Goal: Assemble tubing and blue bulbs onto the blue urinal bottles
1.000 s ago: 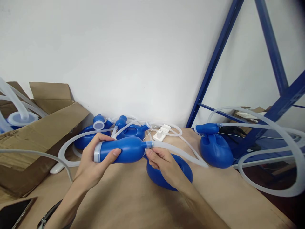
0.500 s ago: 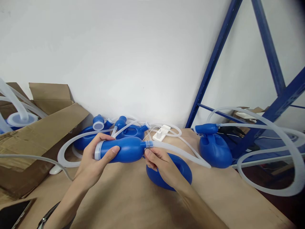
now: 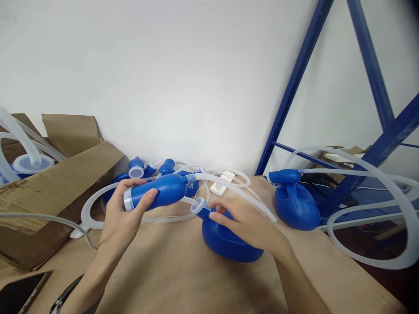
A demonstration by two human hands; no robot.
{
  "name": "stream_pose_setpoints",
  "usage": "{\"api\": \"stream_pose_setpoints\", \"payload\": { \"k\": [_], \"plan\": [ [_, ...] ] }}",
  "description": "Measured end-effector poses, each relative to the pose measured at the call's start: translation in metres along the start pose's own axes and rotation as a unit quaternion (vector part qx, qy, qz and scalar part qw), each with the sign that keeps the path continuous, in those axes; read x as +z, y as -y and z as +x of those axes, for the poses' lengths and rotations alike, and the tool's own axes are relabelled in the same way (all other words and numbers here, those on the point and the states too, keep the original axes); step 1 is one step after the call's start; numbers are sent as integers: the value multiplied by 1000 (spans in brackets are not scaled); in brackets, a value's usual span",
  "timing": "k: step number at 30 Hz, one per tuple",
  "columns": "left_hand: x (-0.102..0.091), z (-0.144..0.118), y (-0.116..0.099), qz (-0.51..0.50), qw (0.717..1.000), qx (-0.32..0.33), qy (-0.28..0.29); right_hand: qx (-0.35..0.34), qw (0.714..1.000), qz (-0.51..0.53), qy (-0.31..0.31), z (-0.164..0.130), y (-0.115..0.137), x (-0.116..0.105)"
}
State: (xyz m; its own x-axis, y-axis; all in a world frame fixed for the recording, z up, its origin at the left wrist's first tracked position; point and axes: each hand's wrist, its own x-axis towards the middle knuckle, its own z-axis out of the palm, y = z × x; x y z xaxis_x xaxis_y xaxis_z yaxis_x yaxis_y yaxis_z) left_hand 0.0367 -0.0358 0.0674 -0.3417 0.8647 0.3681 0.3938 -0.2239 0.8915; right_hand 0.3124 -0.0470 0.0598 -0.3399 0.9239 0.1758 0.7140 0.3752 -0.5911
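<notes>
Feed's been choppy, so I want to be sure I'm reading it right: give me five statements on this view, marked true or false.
1. The left hand holds a blue bulb-shaped piece. True.
2. The right hand is on the white power strip. False: it is over the blue jug on the table.
3. A whitish hose runs from the narrow end of the held piece. True.
4. The phone lies at the table's right edge. False: it lies at lower left.
5. The cardboard box is taped shut. False: its flaps stand open.
</notes>
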Motion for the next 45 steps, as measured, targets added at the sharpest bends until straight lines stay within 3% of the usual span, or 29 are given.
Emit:
{"api": "stream_pose_setpoints", "payload": {
  "k": [2, 5, 10, 15, 19, 23, 26, 30, 34, 45],
  "plan": [
    [3, 2, 5, 24, 1000, 13, 3, 30, 996, -69, 40, -7, -22, -6],
    [10, 5, 15, 62, 996, 9, 56, 85, 982, -148, 77, -18, -58, -5],
    [30, -2, 28, 79, 991, -4, 105, 71, 986, -144, 50, -32, -83, 10],
    [48, -17, 30, -2, 989, -34, 144, 110, 988, -99, -36, -43, -87, 36],
    [48, -21, 22, -84, 978, -102, 159, 163, 977, -113, -81, -46, -86, 53],
    [43, -23, 14, -143, 946, -160, 242, 186, 969, -120, -114, -46, -81, 60],
    [47, -30, 19, -148, 934, -169, 279, 199, 960, -116, -157, -45, -78, 67],
    [69, -46, 38, -142, 930, -174, 293, 202, 955, -99, -194, -46, -75, 77],
    [92, -64, 52, -157, 925, -190, 290, 159, 963, -65, -209, -49, -71, 86],
    [120, -88, 40, -197, 935, -164, 245, 118, 964, -44, -235, -59, -54, 102]
  ]
}}
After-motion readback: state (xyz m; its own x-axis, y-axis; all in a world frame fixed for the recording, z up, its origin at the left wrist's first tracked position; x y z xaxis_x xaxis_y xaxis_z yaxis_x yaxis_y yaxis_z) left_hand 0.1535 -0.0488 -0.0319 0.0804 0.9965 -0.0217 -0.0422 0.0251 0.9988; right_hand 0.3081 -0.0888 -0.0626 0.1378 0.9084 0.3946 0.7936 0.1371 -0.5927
